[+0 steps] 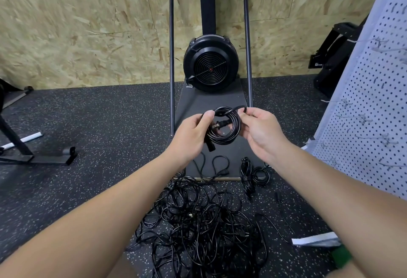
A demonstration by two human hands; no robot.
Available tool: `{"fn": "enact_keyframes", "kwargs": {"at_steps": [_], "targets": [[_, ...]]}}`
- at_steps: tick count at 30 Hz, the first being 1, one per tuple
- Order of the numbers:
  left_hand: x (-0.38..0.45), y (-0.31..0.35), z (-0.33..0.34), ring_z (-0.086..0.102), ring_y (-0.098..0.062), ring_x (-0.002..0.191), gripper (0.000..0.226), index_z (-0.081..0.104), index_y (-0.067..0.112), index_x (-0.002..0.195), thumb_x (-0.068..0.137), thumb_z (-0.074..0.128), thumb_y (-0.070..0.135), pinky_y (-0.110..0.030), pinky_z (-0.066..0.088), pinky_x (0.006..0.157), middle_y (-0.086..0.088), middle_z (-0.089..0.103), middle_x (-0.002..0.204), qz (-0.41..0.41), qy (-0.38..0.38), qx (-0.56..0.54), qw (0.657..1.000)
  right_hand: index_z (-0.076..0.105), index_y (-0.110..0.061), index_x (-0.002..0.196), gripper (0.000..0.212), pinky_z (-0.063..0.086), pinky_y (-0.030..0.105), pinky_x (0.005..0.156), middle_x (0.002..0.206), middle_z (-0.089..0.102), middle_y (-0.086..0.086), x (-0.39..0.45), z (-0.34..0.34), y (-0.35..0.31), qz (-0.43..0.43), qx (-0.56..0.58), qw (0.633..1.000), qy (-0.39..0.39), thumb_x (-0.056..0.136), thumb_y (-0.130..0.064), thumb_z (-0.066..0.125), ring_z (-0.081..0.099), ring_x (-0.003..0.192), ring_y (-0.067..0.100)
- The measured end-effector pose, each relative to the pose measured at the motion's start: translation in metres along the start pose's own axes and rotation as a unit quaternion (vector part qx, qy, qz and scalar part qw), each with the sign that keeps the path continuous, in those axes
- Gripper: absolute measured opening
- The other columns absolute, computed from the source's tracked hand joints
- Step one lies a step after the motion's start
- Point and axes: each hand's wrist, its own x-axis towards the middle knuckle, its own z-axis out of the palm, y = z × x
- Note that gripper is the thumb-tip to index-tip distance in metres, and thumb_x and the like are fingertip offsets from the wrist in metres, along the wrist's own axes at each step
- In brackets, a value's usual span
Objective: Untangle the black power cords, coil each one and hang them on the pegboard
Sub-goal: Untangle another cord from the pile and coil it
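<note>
A coiled black power cord (229, 129) hangs in front of me, its plug showing inside the loop. My left hand (193, 133) grips the coil's left side. My right hand (259, 128) pinches the cord's loose end at the top right of the coil. A big tangle of black cords (198, 218) lies on the floor below my arms. Two small bundled cords (253, 175) lie beside it to the right. The white pegboard (374, 110) with metal hooks stands tilted at the right.
A black fan machine (210, 66) on a dark platform with a metal frame stands straight ahead against the chipboard wall. Black stand legs (33, 154) are at the left. A white strip (315, 241) lies on the speckled floor at the lower right.
</note>
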Motion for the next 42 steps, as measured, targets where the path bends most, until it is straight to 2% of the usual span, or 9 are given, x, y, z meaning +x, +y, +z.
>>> {"fn": "enact_keyframes", "kwargs": {"at_steps": [10, 13, 16, 18, 21, 25, 32, 38, 42], "targets": [[0.0, -0.002, -0.002, 0.055, -0.021, 0.073, 0.058, 0.062, 0.008, 0.09, 0.111, 0.049, 0.06, -0.047, 0.048, 0.074, 0.0, 0.061, 0.077, 0.047, 0.054, 0.101, 0.992, 0.066, 0.01, 0.13, 0.042, 0.044, 0.048, 0.101, 0.099, 0.064, 0.013, -0.006, -0.004, -0.004, 0.06, 0.035, 0.971, -0.228, 0.093, 0.0, 0.047, 0.06, 0.095, 0.026], [0.0, -0.014, 0.002, 0.058, -0.028, 0.084, 0.028, 0.066, 0.009, 0.114, 0.115, 0.051, 0.033, -0.037, 0.033, 0.073, -0.005, 0.065, 0.095, 0.121, 0.061, 0.243, 0.96, 0.07, -0.003, 0.123, 0.03, 0.045, 0.041, 0.096, 0.094, 0.065, 0.005, -0.006, -0.001, 0.001, 0.069, -0.069, 0.963, -0.251, 0.1, -0.022, 0.073, 0.06, 0.091, 0.021], [-0.001, -0.022, 0.004, 0.053, -0.031, 0.086, 0.031, 0.061, 0.004, 0.138, 0.107, 0.058, 0.007, -0.03, 0.023, 0.069, -0.012, 0.058, 0.106, 0.155, 0.028, 0.316, 0.936, 0.068, -0.014, 0.134, 0.056, 0.053, 0.041, 0.102, 0.114, 0.074, 0.008, -0.005, 0.001, 0.01, 0.014, -0.219, 0.953, -0.208, 0.084, -0.02, 0.093, 0.068, 0.103, 0.017], [-0.004, -0.018, 0.008, 0.052, -0.019, 0.081, 0.021, 0.065, 0.011, 0.126, 0.111, 0.056, 0.023, -0.031, 0.029, 0.067, 0.001, 0.06, 0.099, 0.133, 0.046, 0.266, 0.954, 0.054, -0.02, 0.153, 0.079, 0.055, 0.042, 0.107, 0.131, 0.069, 0.007, -0.007, 0.002, 0.012, 0.018, -0.243, 0.955, -0.169, 0.084, -0.002, 0.088, 0.069, 0.113, 0.019], [-0.004, -0.013, 0.018, 0.066, -0.012, 0.084, 0.031, 0.062, 0.021, 0.106, 0.112, 0.052, 0.05, -0.031, 0.048, 0.074, 0.005, 0.07, 0.092, 0.051, 0.063, 0.165, 0.983, 0.036, -0.031, 0.162, 0.105, 0.06, 0.039, 0.075, 0.138, 0.062, 0.015, -0.011, 0.002, 0.019, 0.078, -0.284, 0.941, -0.166, 0.076, 0.017, 0.074, 0.068, 0.096, 0.031], [-0.004, -0.014, 0.022, 0.06, -0.011, 0.073, 0.043, 0.063, 0.019, 0.094, 0.112, 0.049, 0.054, -0.036, 0.043, 0.073, 0.008, 0.069, 0.083, -0.007, 0.102, 0.115, 0.988, 0.044, -0.026, 0.153, 0.086, 0.057, 0.03, 0.067, 0.11, 0.066, 0.011, -0.016, 0.0, 0.03, 0.093, -0.306, 0.912, -0.258, 0.083, 0.018, 0.069, 0.063, 0.08, 0.015], [0.006, -0.007, 0.014, 0.038, -0.02, 0.057, 0.057, 0.057, 0.015, 0.077, 0.108, 0.055, 0.062, -0.035, 0.032, 0.059, -0.001, 0.044, 0.062, -0.083, 0.148, -0.172, 0.97, 0.005, -0.047, 0.169, 0.091, 0.055, 0.04, 0.115, 0.163, 0.051, 0.005, -0.041, 0.008, 0.016, 0.061, -0.339, 0.869, -0.355, 0.11, 0.007, 0.049, 0.07, 0.131, 0.014], [0.008, 0.004, 0.004, 0.042, -0.013, 0.052, 0.053, 0.052, 0.018, 0.074, 0.102, 0.068, 0.06, -0.025, 0.044, 0.056, 0.0, 0.036, 0.063, -0.116, 0.044, -0.315, 0.941, 0.027, -0.046, 0.165, 0.08, 0.044, 0.046, 0.125, 0.151, 0.063, -0.021, -0.044, 0.008, 0.026, -0.043, -0.402, 0.875, -0.265, 0.107, -0.001, 0.057, 0.065, 0.131, -0.001], [0.004, 0.003, 0.001, 0.063, -0.013, 0.067, 0.021, 0.068, 0.011, 0.093, 0.103, 0.072, 0.028, -0.029, 0.055, 0.072, -0.001, 0.065, 0.074, -0.029, -0.022, -0.249, 0.968, 0.052, -0.046, 0.151, 0.068, 0.04, 0.045, 0.126, 0.145, 0.068, -0.021, -0.037, 0.005, 0.019, -0.013, -0.346, 0.906, -0.244, 0.091, -0.03, 0.08, 0.058, 0.14, 0.003]]}}
